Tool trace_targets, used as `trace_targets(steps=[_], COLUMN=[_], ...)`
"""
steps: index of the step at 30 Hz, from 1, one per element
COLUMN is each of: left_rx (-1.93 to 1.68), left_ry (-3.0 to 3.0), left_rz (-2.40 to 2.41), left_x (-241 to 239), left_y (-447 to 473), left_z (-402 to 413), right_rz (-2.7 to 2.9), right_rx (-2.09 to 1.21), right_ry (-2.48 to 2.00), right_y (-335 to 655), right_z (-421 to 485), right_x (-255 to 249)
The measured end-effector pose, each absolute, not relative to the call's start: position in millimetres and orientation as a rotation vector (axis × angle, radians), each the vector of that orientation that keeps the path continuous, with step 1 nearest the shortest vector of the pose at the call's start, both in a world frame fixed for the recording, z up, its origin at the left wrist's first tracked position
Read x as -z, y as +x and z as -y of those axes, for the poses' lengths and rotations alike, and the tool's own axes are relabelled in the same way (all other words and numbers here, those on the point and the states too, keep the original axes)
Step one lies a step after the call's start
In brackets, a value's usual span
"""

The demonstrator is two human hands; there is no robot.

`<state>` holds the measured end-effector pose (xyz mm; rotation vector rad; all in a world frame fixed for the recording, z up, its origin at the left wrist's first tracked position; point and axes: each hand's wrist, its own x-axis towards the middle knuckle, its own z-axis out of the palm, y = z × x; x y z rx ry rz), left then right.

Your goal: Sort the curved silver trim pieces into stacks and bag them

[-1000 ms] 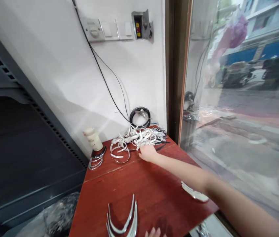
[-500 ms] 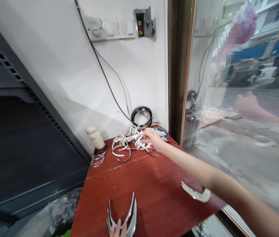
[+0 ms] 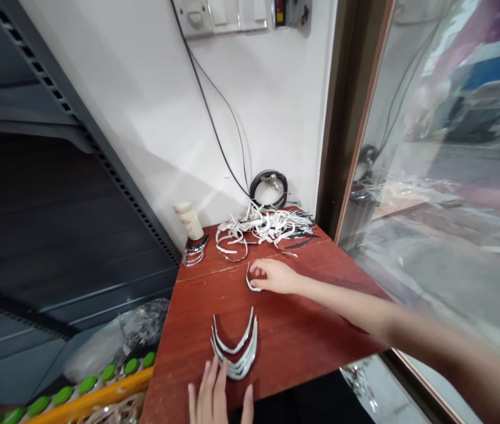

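Note:
My right hand (image 3: pixel 275 275) rests on the red-brown table (image 3: pixel 311 330), fingers curled on a thin curved silver strip (image 3: pixel 250 281). My left hand (image 3: pixel 218 393) lies flat at the near edge, fingers stretched out, fingertips touching a stack of curved silver strips (image 3: pixel 236 347). A tangled heap of white and silver strips (image 3: pixel 267 227) lies at the back of the table, beyond my right hand.
A white bottle (image 3: pixel 189 219) stands over some silver rings (image 3: pixel 194 254) at the back left. A black cable coil (image 3: pixel 269 187) leans on the white wall. A glass pane (image 3: pixel 444 176) bounds the right; a dark metal shelf (image 3: pixel 55 194) and green-dotted yellow tray (image 3: pixel 82 391) lie left.
My right hand has drawn back from the heap toward me with one curved strip in its fingers. My left hand has come further into view, flat by the stack. The view tilted down.

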<state>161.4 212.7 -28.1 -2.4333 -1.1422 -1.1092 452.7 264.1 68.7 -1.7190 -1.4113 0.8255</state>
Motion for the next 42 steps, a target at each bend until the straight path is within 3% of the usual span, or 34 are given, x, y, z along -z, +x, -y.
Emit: trace_targets(steps=[5,8,15,24,42], left_rx=[1.040,1.048,1.026,1.154,1.056], left_ry=[-2.575,-2.570,-2.584,-2.614,-2.589], left_rz=[1.008,1.004,1.100,1.220,1.201], left_x=[18.5,14.3,15.4,8.7,11.1], left_y=[160.8,167.4,170.8,170.4,172.3], left_z=[-215.0,-213.9,-208.2,-204.9,-206.7], right_rz=[1.971,2.125,2.383,2.508,2.371], right_rx=[-0.246,-0.115,-0.123,-0.192,-0.400], right_ry=[-1.864,-1.809,-1.473,-1.475,-1.591], right_y=[444.1,444.2,413.3,375.9,372.3], right_z=[-235.6,-242.8,-264.6,-241.2,-236.6], right_x=[-58.3,-54.5,-66.6,-73.7,-75.3])
